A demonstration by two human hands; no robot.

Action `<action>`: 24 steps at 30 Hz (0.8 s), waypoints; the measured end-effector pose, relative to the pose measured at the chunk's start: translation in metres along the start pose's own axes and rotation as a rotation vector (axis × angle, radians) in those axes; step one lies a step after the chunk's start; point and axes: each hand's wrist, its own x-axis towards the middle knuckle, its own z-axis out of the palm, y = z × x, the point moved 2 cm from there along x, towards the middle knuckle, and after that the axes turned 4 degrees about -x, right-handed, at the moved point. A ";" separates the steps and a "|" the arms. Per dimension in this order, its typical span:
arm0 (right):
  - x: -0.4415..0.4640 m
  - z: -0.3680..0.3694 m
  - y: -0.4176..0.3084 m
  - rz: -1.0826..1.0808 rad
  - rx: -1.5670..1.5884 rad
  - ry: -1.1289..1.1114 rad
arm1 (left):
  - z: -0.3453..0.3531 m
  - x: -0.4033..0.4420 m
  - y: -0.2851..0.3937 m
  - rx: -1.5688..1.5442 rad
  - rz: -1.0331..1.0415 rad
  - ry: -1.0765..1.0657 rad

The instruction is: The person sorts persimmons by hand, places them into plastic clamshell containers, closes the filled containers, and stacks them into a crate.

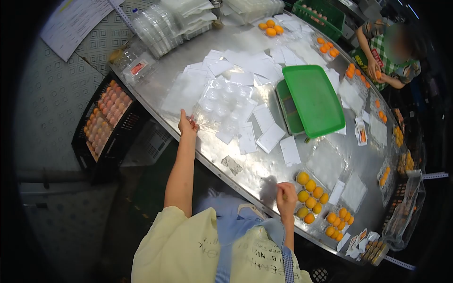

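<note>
My left hand (188,123) is at the near left edge of the metal table (222,162), its fingers against the edge of a clear plastic egg-style tray (224,104). What its fingers grip is too small to tell. Near the front edge, my right hand (286,194) is closed beside a clear tray of yellow-orange fruit (310,196); nothing can be made out in it. White paper cards (271,137) lie between the hands and a green lid (314,100), which rests tilted on a green container (289,108).
Stacked clear packaging (158,28) stands at the back left. A black crate (106,120) of packed fruit is left of the table. More fruit (339,222) lies right of my right hand. Across the table, a person (384,56) holds an orange fruit.
</note>
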 end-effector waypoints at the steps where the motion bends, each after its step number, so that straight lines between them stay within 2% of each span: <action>1: 0.003 0.006 -0.005 -0.013 0.029 -0.043 | 0.004 0.002 0.001 0.011 -0.021 0.020; 5: 0.004 0.023 -0.014 -0.039 0.104 -0.240 | 0.000 0.041 -0.002 -0.091 0.173 0.041; 8: 0.009 0.031 -0.014 -0.083 0.176 -0.325 | -0.001 0.005 0.021 -0.233 0.316 -0.061; 12: 0.017 0.045 -0.014 -0.009 0.244 -0.407 | -0.010 -0.038 0.086 -0.290 0.486 -0.148; 14: 0.021 0.055 -0.015 -0.011 0.246 -0.412 | -0.018 -0.053 0.132 -0.254 0.557 -0.195; 16: 0.024 0.063 -0.019 -0.007 0.234 -0.427 | -0.013 -0.071 0.186 -0.214 0.741 -0.252; 17: 0.026 0.066 -0.020 -0.004 0.221 -0.432 | -0.004 -0.081 0.212 -0.233 0.794 -0.167; 18: 0.027 0.071 -0.020 0.022 0.226 -0.439 | -0.001 -0.077 0.242 -0.207 0.901 -0.155; 19: 0.026 0.077 -0.019 0.008 0.213 -0.419 | 0.005 -0.074 0.274 -0.249 0.942 -0.180; 20: 0.027 0.085 -0.018 -0.010 0.198 -0.395 | 0.019 -0.083 0.300 -0.245 0.976 -0.117; 22: 0.026 0.106 -0.013 -0.013 0.157 -0.370 | 0.039 -0.056 0.367 -0.205 1.220 -0.062; 24: 0.034 0.116 -0.028 0.022 -0.001 -0.353 | 0.072 -0.031 0.421 0.022 1.486 0.040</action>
